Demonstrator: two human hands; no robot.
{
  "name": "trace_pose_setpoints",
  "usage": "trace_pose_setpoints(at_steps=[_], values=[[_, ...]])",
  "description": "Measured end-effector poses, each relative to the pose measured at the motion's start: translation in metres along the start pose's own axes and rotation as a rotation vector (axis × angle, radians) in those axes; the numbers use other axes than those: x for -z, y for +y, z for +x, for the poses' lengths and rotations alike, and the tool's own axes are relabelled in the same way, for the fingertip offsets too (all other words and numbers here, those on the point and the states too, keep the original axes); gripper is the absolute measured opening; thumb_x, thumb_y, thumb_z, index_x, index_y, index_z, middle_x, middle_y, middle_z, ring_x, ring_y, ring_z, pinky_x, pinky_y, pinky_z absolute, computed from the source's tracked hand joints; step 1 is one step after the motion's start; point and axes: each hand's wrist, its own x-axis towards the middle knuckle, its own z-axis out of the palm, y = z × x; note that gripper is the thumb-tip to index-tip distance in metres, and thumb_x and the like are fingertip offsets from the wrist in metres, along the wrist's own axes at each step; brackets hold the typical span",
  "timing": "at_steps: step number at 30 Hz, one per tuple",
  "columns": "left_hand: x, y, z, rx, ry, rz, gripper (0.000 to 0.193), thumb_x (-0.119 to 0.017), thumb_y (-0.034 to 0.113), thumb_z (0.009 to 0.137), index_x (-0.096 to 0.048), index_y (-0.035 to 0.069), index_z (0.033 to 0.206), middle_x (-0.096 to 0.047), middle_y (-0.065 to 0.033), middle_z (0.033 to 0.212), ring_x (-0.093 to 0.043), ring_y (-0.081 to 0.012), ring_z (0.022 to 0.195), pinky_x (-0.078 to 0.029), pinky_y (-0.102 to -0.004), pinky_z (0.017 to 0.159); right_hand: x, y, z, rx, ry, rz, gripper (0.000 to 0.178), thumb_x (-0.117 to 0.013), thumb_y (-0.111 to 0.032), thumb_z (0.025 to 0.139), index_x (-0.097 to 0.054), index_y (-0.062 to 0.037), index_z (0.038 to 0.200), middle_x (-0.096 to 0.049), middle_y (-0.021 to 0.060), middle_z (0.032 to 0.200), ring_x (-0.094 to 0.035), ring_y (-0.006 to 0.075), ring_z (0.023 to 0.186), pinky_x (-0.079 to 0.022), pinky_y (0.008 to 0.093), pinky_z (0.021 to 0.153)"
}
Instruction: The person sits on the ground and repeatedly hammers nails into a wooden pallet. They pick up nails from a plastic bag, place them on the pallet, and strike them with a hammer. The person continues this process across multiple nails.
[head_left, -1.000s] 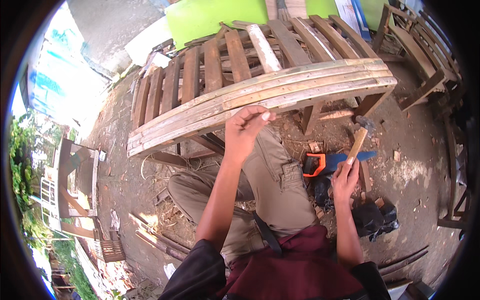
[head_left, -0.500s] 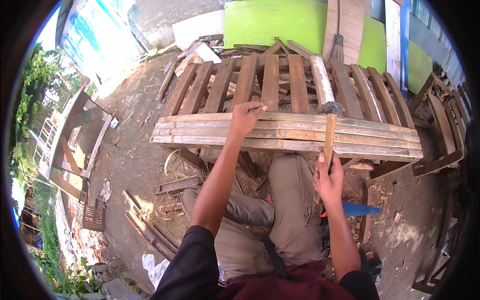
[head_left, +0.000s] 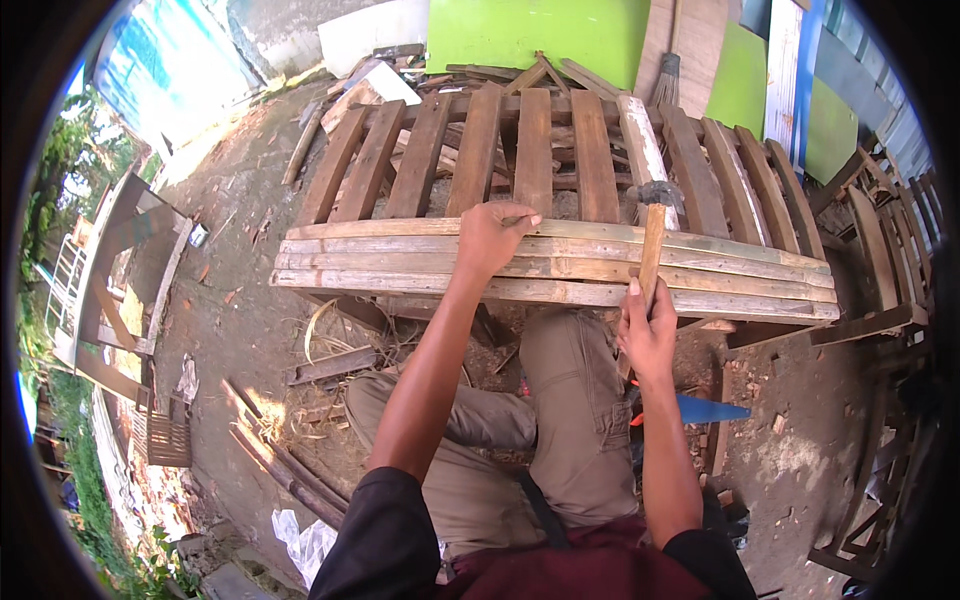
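My right hand [head_left: 650, 328] is wrapped round the wooden handle of a hammer [head_left: 652, 240]. Its dark metal head is raised near the front edge of a slatted wooden bench [head_left: 534, 150]. My left hand [head_left: 490, 240] rests on the front of the bench, thumb and forefinger pinched together over the uppermost bamboo strip [head_left: 390, 229]. Whatever is between those fingertips is too small to make out. Several bamboo strips run side by side along the bench's front, and brown slats stretch away behind them, one of them partly white [head_left: 641, 140].
A blue handsaw-like blade [head_left: 710, 410] lies by my right knee. Poles [head_left: 285, 465] and a white plastic bag [head_left: 303, 540] are on the ground at left. Another wooden frame [head_left: 875, 260] stands at right. Scrap wood and a broom [head_left: 668, 80] are behind the bench.
The whole view has shifted slightly, so the bench sits a little further left and higher. Both hands keep nearly the same places at the bench, the hammer still raised.
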Motion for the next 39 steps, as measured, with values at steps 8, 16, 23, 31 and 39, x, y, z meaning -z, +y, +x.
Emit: trace_pose_setpoints(at_steps=[8, 16, 23, 31, 39], values=[[-0.002, 0.003, -0.001, -0.037, 0.004, 0.039, 0.024, -0.081, 0.019, 0.085, -0.079, 0.002, 0.102, -0.076, -0.0194, 0.100, -0.074, -0.0292, 0.093, -0.054, -0.0349, 0.084, -0.020, -0.017, -0.005, -0.021, -0.076, -0.140, 0.031, -0.051, -0.027, 0.109, -0.053, -0.0016, 0.127, -0.048, -0.0004, 0.069, -0.038, 0.0039, 0.043, -0.032, 0.0233, 0.038], [-0.005, 0.001, -0.003, -0.138, 0.037, 0.144, 0.019, -0.079, 0.020, 0.086, -0.079, 0.005, 0.100, -0.075, -0.0159, 0.097, -0.071, -0.0341, 0.091, -0.052, -0.0405, 0.084, -0.027, -0.039, 0.008, 0.160, -0.211, -0.637, 0.034, -0.054, -0.025, 0.105, -0.055, 0.0059, 0.119, -0.065, 0.0265, 0.080, -0.066, 0.0452, 0.079, -0.049, 0.0474, 0.071], [-0.006, -0.008, -0.001, -0.192, 0.045, 0.115, 0.016, -0.079, 0.021, 0.085, -0.080, 0.009, 0.094, -0.075, -0.0122, 0.093, -0.070, -0.0345, 0.086, -0.051, -0.0437, 0.082, -0.028, -0.039, 0.010, 0.228, -0.283, -0.722, 0.030, -0.054, -0.027, 0.106, -0.056, 0.0033, 0.108, -0.057, 0.0158, 0.074, -0.057, 0.0251, 0.068, -0.045, 0.0407, 0.066], [-0.002, -0.003, -0.001, -0.159, 0.011, 0.128, 0.019, -0.080, 0.015, 0.085, -0.079, 0.004, 0.100, -0.076, -0.0162, 0.099, -0.074, -0.0326, 0.090, -0.056, -0.0364, 0.080, -0.038, -0.052, 0.007, 0.208, -0.321, -0.775, 0.030, -0.052, -0.026, 0.106, -0.055, 0.0028, 0.115, -0.060, 0.0242, 0.078, -0.060, 0.0433, 0.073, -0.046, 0.0475, 0.069], [-0.003, -0.004, -0.002, -0.153, 0.021, 0.106, 0.021, -0.082, 0.017, 0.083, -0.079, 0.006, 0.100, -0.076, -0.0156, 0.100, -0.074, -0.0327, 0.090, -0.057, -0.0369, 0.080, -0.034, -0.056, 0.011, 0.260, -0.362, -0.842, 0.034, -0.050, -0.026, 0.106, -0.052, 0.0052, 0.121, -0.064, 0.0310, 0.081, -0.063, 0.0524, 0.083, -0.047, 0.0555, 0.073]])
